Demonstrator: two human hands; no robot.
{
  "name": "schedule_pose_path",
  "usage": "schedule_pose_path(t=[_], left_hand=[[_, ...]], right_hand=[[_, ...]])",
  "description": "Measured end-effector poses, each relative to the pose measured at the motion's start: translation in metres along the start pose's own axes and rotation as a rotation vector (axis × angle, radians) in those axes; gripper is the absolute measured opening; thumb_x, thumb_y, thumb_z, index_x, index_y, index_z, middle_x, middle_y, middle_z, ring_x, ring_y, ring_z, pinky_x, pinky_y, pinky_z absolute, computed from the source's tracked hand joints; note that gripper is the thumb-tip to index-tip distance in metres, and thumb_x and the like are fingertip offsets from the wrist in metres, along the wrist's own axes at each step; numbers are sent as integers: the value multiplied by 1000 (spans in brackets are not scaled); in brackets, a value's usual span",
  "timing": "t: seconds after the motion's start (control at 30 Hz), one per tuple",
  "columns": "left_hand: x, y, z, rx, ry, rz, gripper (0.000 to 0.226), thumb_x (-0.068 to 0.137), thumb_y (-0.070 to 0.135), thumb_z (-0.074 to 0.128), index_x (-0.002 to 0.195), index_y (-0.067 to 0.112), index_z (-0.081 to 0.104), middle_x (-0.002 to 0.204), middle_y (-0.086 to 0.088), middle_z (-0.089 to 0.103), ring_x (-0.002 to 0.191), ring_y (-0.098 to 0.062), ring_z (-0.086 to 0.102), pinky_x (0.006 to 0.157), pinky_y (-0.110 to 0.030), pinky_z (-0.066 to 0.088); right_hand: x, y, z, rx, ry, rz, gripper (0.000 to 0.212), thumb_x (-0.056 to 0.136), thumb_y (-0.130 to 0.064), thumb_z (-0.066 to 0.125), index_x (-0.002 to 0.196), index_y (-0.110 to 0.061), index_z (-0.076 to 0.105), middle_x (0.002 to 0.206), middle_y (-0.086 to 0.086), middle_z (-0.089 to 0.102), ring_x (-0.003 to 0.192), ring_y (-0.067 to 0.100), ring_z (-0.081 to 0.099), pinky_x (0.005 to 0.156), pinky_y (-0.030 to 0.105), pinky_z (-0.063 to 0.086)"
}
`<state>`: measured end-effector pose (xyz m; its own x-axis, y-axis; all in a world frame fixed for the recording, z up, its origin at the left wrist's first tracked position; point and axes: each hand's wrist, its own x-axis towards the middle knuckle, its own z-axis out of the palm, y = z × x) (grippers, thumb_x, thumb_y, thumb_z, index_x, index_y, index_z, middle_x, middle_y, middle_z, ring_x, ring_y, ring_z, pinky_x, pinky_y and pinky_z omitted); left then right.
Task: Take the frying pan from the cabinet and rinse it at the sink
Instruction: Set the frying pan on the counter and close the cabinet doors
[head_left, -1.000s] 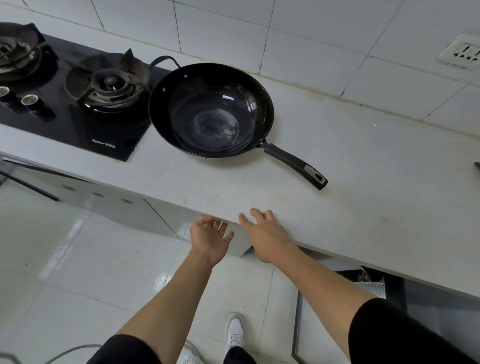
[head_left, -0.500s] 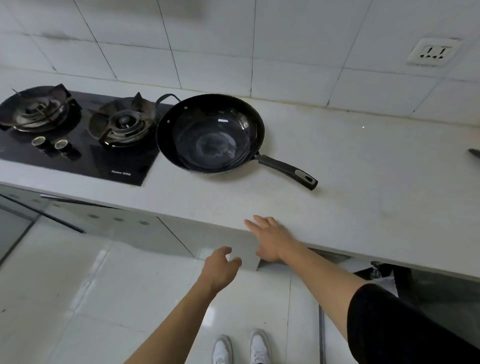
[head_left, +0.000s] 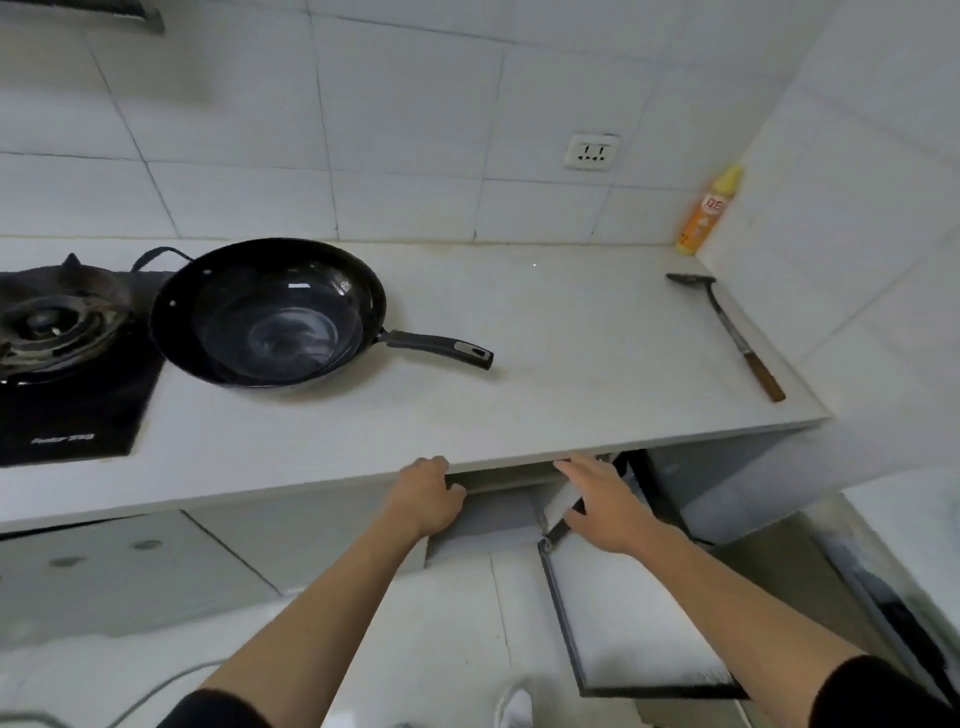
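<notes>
Two bare forearms of a person enter from the bottom edge, seen from above by the head-worn camera. Each arm is uncovered from the elbow area down to the wrist. The left hand (head_left: 425, 496) and the right hand (head_left: 602, 501) are bare, with no gloves, rings, watch or bracelet visible. A black short sleeve (head_left: 218, 709) covers the left upper arm at the lower edge, and a matching black sleeve (head_left: 883, 693) covers the right upper arm at the lower right corner. Between the arms, low down, the toe of a white shoe (head_left: 514, 706) shows, blurred
</notes>
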<state>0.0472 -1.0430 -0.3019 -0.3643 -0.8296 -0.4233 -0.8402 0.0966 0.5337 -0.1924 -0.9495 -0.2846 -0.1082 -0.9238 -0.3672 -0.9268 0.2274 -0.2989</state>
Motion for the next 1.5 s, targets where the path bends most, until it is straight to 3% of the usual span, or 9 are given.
schedule_pose_path(t=[0.13,0.43,0.6,0.77,0.97,1.2,1.3,1.4,1.5], left_hand=[[12,31,15,141,-18,143,33,92,30,50,117,9,54,119,-13,59,105,-29,53,93,-41,47],[31,81,44,364,-28,259,74,93,24,50,154,22,8,145,-9,39,127,-29,40,101,-42,44],[53,78,60,534,-69,224,69,91,25,52,151,19,17,153,-7,28,137,-31,29,107,-44,39],[63,73,74,615,-58,130,66,88,25,56,146,20,24,149,-4,30,129,-29,37,101,-43,43],[70,70,80,646,-43,130,71,86,29,58,148,19,24,149,-5,32,124,-29,42,102,-41,43],[71,59,68,612,13,112,58,86,23,57,140,21,37,140,-4,41,117,-25,47,95,-39,47],[65,51,64,672,62,66,47,89,26,52,134,18,43,134,-6,42,117,-26,44,95,-38,44],[60,37,54,690,78,24,42,90,29,50,131,18,47,132,-6,44,117,-26,44,96,-39,43],[56,21,40,622,102,-21,41,89,29,51,129,17,48,129,-7,47,117,-28,45,97,-41,43]], right_hand=[[-46,49,-1,78,83,134,61,91,-26,56,146,-17,33,147,5,37,139,27,28,111,43,32],[-110,136,42,129,169,530,72,94,-32,56,151,-20,15,159,8,14,146,31,12,114,44,28],[-115,167,71,234,54,596,78,93,-34,57,152,-21,9,160,8,10,146,31,9,116,43,24],[-111,194,90,280,-43,672,85,92,-41,58,153,-19,3,161,9,9,146,32,13,115,44,26],[-112,200,101,348,-13,714,79,91,-37,62,152,-20,15,153,9,27,134,28,41,101,37,48],[-106,187,90,553,-18,731,63,90,-27,60,146,-17,33,146,7,43,128,28,47,102,40,46],[-104,170,94,618,-2,756,56,89,-21,59,141,-11,41,131,8,57,113,24,57,92,35,50],[-97,151,102,652,23,762,36,87,-17,59,122,-7,55,93,9,67,74,15,60,59,27,47],[-87,131,115,749,59,777,12,83,-15,61,89,-4,59,75,12,61,66,20,56,60,33,50]])
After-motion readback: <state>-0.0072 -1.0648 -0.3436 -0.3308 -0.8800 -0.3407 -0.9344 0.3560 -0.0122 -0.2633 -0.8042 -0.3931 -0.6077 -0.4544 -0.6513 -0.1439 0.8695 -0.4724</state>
